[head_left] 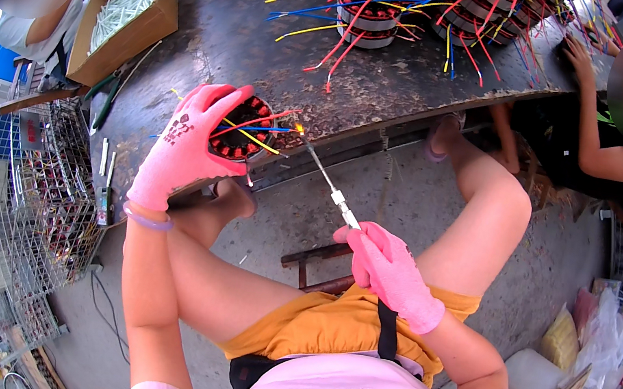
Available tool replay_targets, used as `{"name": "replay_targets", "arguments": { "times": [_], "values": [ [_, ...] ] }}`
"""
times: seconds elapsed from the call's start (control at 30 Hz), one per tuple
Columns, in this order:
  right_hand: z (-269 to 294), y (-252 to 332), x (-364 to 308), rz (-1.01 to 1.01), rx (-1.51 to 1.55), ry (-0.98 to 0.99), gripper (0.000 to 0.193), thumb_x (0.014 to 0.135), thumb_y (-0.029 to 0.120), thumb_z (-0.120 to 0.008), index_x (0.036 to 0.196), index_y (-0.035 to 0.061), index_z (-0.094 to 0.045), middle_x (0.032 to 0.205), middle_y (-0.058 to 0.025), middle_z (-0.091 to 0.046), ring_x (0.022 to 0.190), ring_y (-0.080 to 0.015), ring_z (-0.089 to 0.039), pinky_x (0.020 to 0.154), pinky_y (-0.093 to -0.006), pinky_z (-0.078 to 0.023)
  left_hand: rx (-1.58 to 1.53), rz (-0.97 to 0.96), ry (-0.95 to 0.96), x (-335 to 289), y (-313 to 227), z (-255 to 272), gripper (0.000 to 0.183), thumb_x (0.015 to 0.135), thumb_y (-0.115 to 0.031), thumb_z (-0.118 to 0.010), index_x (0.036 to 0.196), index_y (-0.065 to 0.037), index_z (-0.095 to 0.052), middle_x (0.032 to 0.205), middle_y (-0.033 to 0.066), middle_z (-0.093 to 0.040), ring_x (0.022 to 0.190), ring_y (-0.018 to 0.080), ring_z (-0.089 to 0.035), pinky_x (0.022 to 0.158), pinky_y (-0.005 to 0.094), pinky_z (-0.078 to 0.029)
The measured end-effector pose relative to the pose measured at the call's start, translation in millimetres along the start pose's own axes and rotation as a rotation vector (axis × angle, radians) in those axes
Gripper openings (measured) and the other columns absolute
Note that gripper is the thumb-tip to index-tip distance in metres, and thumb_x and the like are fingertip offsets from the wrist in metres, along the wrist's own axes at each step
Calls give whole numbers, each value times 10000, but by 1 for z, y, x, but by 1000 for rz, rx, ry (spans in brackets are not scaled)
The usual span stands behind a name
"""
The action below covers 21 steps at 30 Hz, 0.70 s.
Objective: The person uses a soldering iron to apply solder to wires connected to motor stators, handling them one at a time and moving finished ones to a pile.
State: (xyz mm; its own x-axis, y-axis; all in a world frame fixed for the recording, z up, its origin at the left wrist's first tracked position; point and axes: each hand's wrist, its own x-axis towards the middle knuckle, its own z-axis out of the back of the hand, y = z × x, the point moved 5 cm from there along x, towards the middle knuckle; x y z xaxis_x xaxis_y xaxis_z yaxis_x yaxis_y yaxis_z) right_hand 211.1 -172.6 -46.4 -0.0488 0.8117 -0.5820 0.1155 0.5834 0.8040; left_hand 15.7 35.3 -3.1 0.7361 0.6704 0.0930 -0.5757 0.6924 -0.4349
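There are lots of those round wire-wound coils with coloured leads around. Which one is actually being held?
The coil at the near table edge, gripped by the left hand in a pink glove. The other coils sit untouched farther back on the table.

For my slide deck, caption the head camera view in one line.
Left hand in a pink glove steadies a wound motor stator at the table edge while the right hand points a lit torch at its wires.

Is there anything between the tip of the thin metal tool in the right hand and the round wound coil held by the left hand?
Nothing visible blocks it. The thin metal tool in the right hand already reaches the coloured wires at the round copper-wound coil, which the left hand grips.
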Motion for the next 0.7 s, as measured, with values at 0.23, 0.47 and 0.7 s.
{"name": "replay_targets", "arguments": {
  "times": [0.23, 0.47, 0.7],
  "values": [
    [2, -5, 2, -57, 34, -15, 337, 989, 309, -481, 1097, 29, -633, 610, -4, -486, 515, -60, -430, 485, -236, -322, 35, -31, -3, 1, 2, 0, 937, 520, -147, -854, 1388, -71, -509, 1332, 166, -521, 1254, 374, -477, 1085, 447, -391],
    [2, -11, 4, -17, 30, -2, 334, 998, 303, -488, 1085, 13, -631, 612, -3, -487, 527, -58, -443, 496, -235, -335, 23, -42, -11, 2, 1, 2, 894, 535, -150, -848, 1364, -70, -524, 1331, 145, -533, 1260, 368, -468, 1102, 457, -368],
    [4, -4, -1, -61, -7, 4, 348, 1014, 325, -467, 1069, 18, -621, 621, -9, -494, 515, -64, -438, 490, -248, -347, 89, 2, 8, -1, 9, -2, 975, 524, -167, -864, 1418, -109, -478, 1387, 147, -512, 1359, 403, -381, 1178, 499, -287]
  ]
}}
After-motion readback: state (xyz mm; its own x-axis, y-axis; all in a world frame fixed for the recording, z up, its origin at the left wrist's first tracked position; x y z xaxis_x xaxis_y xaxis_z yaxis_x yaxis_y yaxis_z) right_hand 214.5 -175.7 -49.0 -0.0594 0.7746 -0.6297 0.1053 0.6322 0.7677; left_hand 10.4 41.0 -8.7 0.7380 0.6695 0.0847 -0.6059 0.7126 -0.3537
